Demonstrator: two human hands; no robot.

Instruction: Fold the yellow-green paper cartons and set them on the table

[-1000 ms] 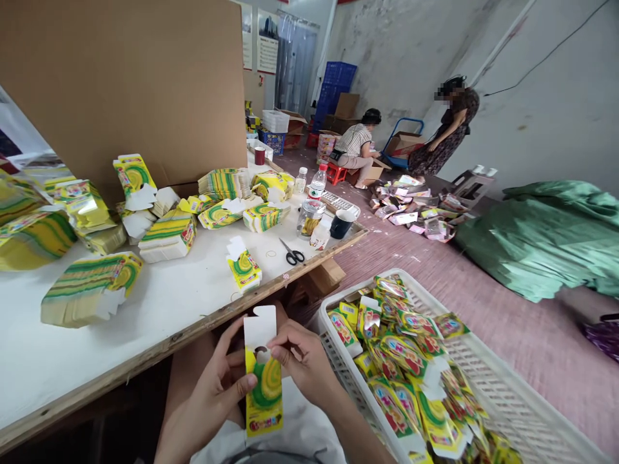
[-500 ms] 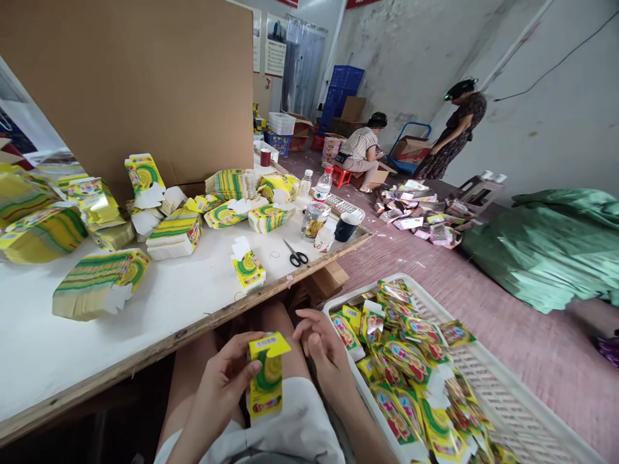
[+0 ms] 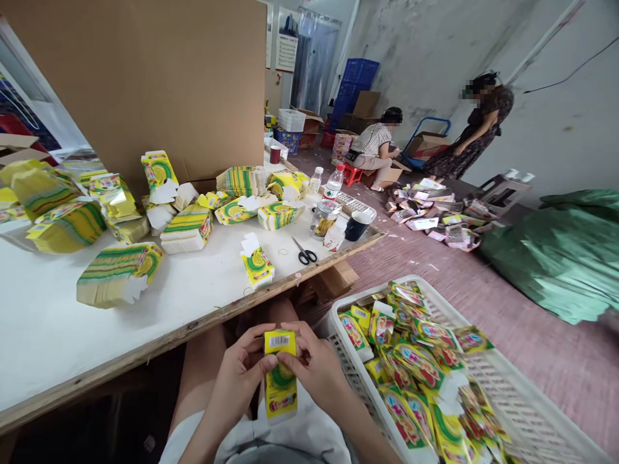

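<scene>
Over my lap I hold a small yellow and green carton (image 3: 281,386) with a barcode on its top flap. My left hand (image 3: 244,368) is closed on the left side of it, thumb on the front. From the other side my right hand (image 3: 316,367) grips it too, its thumb pressed near the flap's edge. The fingers behind the carton are partly hidden. Just right of my lap stands a white plastic basket (image 3: 520,380) heaped with similar cartons (image 3: 411,361). Another carton (image 3: 257,263) lies on the table near its front edge.
The white table (image 3: 43,341) bears stacks of flat cartons (image 3: 118,274), scissors (image 3: 304,251), a clear jar (image 3: 326,218), a bottle (image 3: 334,182) and a dark mug (image 3: 356,225). A cardboard sheet (image 3: 169,84) rises behind. Two people are farther back, one seated (image 3: 374,148), one standing (image 3: 476,132).
My right hand has come left from beside the basket and now grips the carton. The top flap, sticking out to the right before, is now folded down flat. The view has shifted slightly.
</scene>
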